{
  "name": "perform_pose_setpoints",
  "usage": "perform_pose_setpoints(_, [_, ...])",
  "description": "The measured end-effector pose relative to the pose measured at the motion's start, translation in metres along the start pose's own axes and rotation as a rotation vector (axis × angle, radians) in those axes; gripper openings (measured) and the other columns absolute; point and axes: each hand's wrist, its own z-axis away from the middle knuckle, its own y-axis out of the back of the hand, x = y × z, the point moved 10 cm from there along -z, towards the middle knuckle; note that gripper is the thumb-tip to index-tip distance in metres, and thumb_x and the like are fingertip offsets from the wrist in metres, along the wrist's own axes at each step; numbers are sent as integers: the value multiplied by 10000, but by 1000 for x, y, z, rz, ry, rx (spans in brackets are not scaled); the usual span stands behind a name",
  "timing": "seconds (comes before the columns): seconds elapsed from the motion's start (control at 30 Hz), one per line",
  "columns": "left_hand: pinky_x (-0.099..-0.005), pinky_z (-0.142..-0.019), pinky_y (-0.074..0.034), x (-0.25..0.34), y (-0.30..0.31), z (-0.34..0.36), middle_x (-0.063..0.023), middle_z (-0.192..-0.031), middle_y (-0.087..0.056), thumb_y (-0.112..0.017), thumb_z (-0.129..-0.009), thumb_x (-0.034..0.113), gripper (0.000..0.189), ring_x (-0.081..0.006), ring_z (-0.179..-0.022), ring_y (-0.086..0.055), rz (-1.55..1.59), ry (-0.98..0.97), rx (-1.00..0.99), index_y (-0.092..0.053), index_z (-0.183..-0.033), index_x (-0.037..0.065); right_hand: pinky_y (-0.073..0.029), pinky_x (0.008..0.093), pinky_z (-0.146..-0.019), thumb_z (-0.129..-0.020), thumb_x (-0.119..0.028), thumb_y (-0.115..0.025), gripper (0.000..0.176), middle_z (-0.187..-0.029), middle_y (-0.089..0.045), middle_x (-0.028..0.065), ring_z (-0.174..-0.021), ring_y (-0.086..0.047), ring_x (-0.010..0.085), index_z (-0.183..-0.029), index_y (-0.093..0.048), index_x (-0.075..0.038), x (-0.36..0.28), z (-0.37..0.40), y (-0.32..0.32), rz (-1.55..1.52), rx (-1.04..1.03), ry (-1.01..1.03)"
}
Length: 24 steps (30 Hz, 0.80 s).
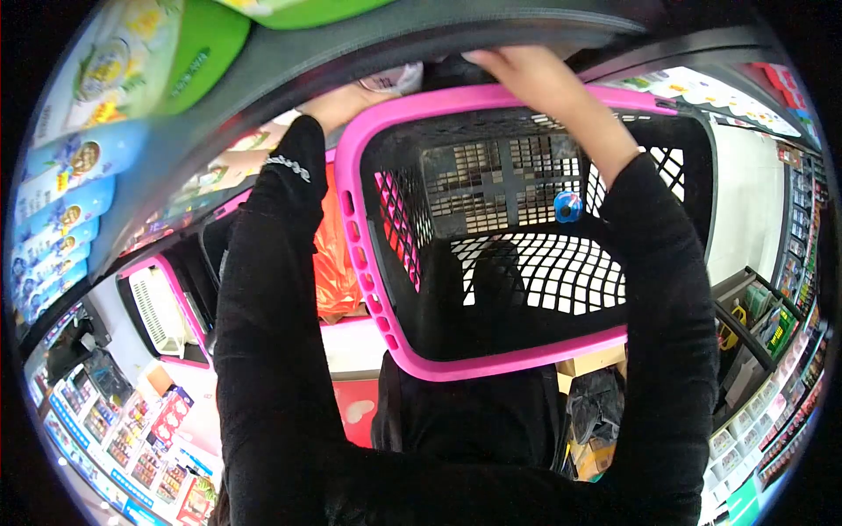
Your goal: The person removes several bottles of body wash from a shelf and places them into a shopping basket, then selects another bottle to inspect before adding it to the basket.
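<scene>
A black shopping basket [500, 355] with a pink rim stands tilted in front of me, its open side towards me. Inside it lies a small blue ring-shaped item [568, 207], too small to name. Beyond the rim's upper left corner, my left hand [344, 105] is closed beside a white item with dark print [392, 79]; most of its fingers are hidden. My right hand [531, 72] reaches over the basket's top rim to a dark gap below a black edge. Its thumb or a finger shows, and the other fingers are out of sight.
A curved black edge [307, 74] runs across the top, close above both hands. Blue and green floral packs [83, 158] line the upper left. Red plastic [333, 263] sits left of the basket. Another pink-rimmed basket [167, 307] is at left; a dark crate [754, 324] is at right.
</scene>
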Motion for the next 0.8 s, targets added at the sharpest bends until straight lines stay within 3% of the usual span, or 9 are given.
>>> perform_pose_setpoints(0.03, [-211,-829,-369,10,5,11,-15,-1007,-584,-561,-811,289,427,-89,-878,-511,-322,120,24,-513,-1131,11,-434,378,-730,-851,-286,-461,307,-898,-574,202,-865,-537,359,-988,-570,-33,-4,8,14,-81,118,89])
perform_pose_setpoints(0.17, [-306,-654,-460,-65,55,-27,-157,-715,-613,-652,-618,541,585,-185,-666,-611,-504,-134,361,-618,-795,-15,-430,351,-776,-856,-234,-445,281,-988,-576,169,-929,-543,327,-1039,-552,-49,-2,12,11,-180,98,172])
perform_pose_setpoints(0.3, [-323,-669,-458,-24,51,-6,-165,-789,-617,-626,-613,575,603,-212,-731,-613,-383,-220,401,-631,-812,5,-433,362,-756,-793,-129,-486,204,-870,-593,184,-852,-561,320,-931,-577,-9,-14,10,15,-71,82,143])
perform_pose_setpoints(0.37, [-250,-596,-452,-35,37,-15,-66,-732,-621,-563,-790,339,371,-84,-610,-544,-495,-264,161,-618,-919,-4,-440,362,-741,-793,-128,-483,195,-863,-594,182,-833,-563,326,-901,-586,-3,-14,5,11,-37,82,186])
perform_pose_setpoints(0.47, [-260,-696,-441,1,29,1,-75,-871,-603,-665,-698,256,413,-119,-751,-550,-233,-289,273,-558,-1015,15,-433,331,-760,-816,-179,-480,237,-895,-597,166,-852,-571,286,-957,-562,-7,14,-11,-12,-188,-90,-50])
perform_pose_setpoints(0.53, [-271,-795,-429,37,24,16,-83,-1010,-584,-767,-606,173,588,-154,-892,-556,30,-327,397,-499,-1111,33,-423,321,-783,-828,-221,-469,280,-953,-582,167,-885,-566,255,-1007,-538,-17,-4,-19,-14,39,-176,47])
perform_pose_setpoints(0.67, [-264,-761,-434,30,31,17,-74,-953,-600,-752,-628,173,483,-132,-841,-561,36,-282,452,-544,-1035,15,-401,336,-823,-823,-226,-433,312,-1045,-548,182,-980,-521,281,-1063,-522,-46,-7,-54,-46,153,-289,38])
perform_pose_setpoints(0.73, [-262,-772,-429,33,24,17,-80,-946,-599,-709,-687,236,447,-145,-835,-561,231,-324,382,-544,-1042,22,-358,357,-895,-808,-287,-439,395,-1177,-463,208,-1067,-466,309,-1122,-484,-51,-10,-66,-52,163,-333,-123])
perform_pose_setpoints(0.8, [-327,-680,-457,-24,35,-7,-152,-796,-621,-596,-619,566,575,-243,-745,-607,-335,47,479,-639,-841,38,-434,347,-786,-839,-214,-464,269,-1040,-574,134,-941,-550,308,-1039,-559,-61,46,-90,-69,250,-70,-194])
